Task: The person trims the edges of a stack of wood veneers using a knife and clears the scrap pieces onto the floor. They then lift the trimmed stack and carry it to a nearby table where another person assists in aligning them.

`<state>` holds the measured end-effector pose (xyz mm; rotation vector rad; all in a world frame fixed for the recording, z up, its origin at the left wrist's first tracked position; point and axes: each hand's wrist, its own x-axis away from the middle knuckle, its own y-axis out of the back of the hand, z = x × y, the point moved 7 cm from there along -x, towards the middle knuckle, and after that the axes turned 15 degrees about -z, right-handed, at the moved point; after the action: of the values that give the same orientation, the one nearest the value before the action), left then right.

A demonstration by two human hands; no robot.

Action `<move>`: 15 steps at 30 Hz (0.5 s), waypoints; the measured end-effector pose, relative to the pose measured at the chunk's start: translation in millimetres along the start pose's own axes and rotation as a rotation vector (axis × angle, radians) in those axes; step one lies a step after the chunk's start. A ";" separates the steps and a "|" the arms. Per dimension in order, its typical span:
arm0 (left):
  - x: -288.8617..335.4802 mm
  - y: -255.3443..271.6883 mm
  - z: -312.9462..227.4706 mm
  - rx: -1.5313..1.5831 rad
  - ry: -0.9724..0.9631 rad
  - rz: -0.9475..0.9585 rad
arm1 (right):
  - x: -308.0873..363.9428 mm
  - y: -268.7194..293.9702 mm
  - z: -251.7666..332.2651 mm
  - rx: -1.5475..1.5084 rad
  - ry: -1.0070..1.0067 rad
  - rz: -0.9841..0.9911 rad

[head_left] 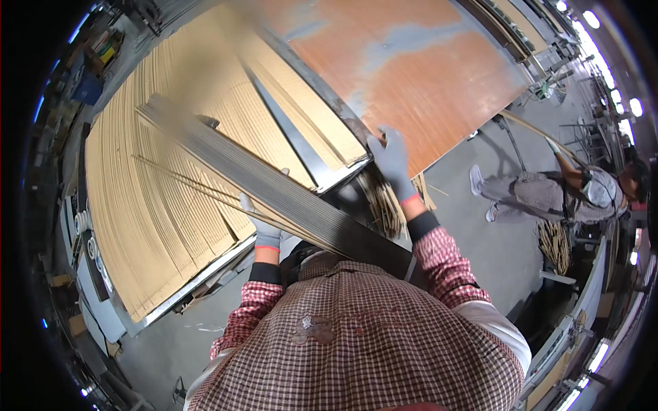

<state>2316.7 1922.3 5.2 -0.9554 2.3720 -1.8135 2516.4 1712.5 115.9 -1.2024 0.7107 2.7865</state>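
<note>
My left hand (266, 231), in a grey glove with a red cuff, is closed round a bundle of long dark-faced strips (267, 179). Its thumb lies on the near side and fingertips show past the far edge. The bundle slants from the upper left down to my apron, and a few thin tan strips (199, 185) splay out along its near side. Out to the right, my gloved right hand (392, 161) is apart from the bundle, beside the corner of an orange-brown board (439, 89). Its fingers look curled together; anything in them is too small to make out.
Rows of tan strips (144, 233) cover the table ahead and left. Offcuts (385, 205) stand bunched below my right hand. At right, another person (548, 195) holds a long strip (538, 129) above the grey floor, near a second bunch of strips (554, 248).
</note>
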 end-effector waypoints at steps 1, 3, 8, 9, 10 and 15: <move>2.5 11.0 -4.9 -0.070 -0.096 -0.168 | 4.1 -12.5 -41.0 -0.049 -0.323 0.221; 8.1 14.6 -14.9 -0.131 -0.224 -0.070 | 8.6 -28.1 -68.5 -0.124 -0.094 0.451; 60.1 22.5 -105.2 -0.499 -0.707 -0.544 | 79.7 -65.2 -83.7 -0.217 -0.557 0.627; 74.7 7.9 -103.8 -0.534 -0.746 -0.580 | 95.4 -56.0 -99.4 -0.193 -0.630 0.739; 70.0 39.2 -131.2 -0.585 -0.745 -0.493 | 103.8 -54.0 -92.3 -0.196 -0.621 0.724; 50.1 135.5 -244.9 -0.605 -0.772 -0.495 | 100.5 -6.0 -58.8 -0.137 -0.606 0.532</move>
<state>2126.4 2132.5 -15.2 -1.9748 2.2404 -0.4990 2487.3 1677.8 8.4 -0.1153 0.8745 3.3877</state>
